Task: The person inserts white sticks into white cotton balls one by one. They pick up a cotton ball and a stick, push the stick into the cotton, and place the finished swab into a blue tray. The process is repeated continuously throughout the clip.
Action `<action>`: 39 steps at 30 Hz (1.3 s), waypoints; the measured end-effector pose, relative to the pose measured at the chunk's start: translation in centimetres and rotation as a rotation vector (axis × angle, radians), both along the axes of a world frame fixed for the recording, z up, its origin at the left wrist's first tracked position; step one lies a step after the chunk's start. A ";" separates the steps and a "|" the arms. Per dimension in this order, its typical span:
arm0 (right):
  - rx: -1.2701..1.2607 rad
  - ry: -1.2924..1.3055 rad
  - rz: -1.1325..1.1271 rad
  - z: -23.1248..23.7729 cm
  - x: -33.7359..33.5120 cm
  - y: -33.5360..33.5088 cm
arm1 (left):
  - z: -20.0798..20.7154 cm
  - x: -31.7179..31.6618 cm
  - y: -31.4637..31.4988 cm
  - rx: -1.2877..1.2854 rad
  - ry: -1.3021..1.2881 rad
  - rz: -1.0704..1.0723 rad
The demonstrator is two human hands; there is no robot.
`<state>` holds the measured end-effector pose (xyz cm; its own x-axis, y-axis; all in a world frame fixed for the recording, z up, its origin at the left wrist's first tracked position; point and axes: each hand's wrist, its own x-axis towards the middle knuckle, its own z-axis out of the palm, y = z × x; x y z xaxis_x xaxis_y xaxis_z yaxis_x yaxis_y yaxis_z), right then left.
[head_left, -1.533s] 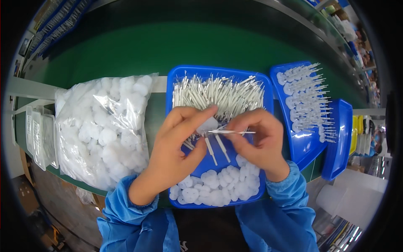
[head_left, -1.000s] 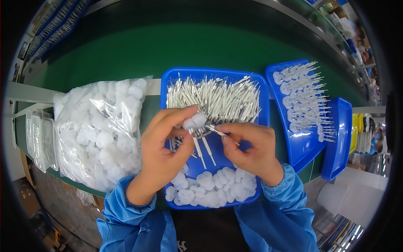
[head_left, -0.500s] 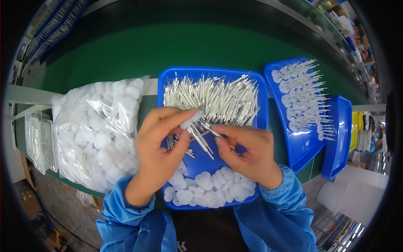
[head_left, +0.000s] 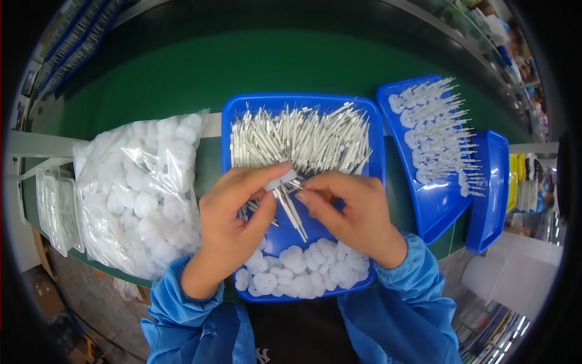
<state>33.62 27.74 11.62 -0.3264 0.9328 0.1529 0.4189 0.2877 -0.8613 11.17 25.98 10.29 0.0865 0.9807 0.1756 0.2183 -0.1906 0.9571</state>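
A blue tray [head_left: 379, 159] lies in front of me, with a heap of thin white rods [head_left: 303, 139] at its far end and several round white discs [head_left: 300, 267] at its near end. My left hand [head_left: 233, 218] pinches a white disc [head_left: 280, 180] between thumb and forefinger, and a few rods [head_left: 291, 209] hang below it from the same hand. My right hand [head_left: 348, 209] meets it fingertip to fingertip, holding a thin rod at the disc. Both hands hover over the middle of the tray.
A clear plastic bag [head_left: 139, 194] full of white discs lies left of the tray on the green table [head_left: 200, 67]. To the right, a tilted blue tray [head_left: 436, 206] holds rows of discs fitted with rods [head_left: 433, 133]; another blue tray [head_left: 490, 194] leans beyond it.
The hands have drawn close together over the tray. The disc in my left hand rose toward the rod heap, and my right hand brought its rod up to it.
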 end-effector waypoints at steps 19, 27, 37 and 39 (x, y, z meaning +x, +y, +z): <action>0.511 -0.316 -0.060 0.1 -0.7 -0.1 | 0.9 0.5 -0.4 0.225 0.326 0.027; 0.323 -0.091 -0.028 -0.5 -0.2 0.7 | 0.9 0.6 -0.6 0.115 0.248 -0.008; 0.290 -0.090 -0.023 -0.2 0.0 0.5 | 1.1 1.5 -0.3 -0.047 -0.126 -0.008; 0.292 -0.005 0.000 0.1 0.2 1.0 | 0.1 0.1 -0.1 -0.078 -0.058 -0.088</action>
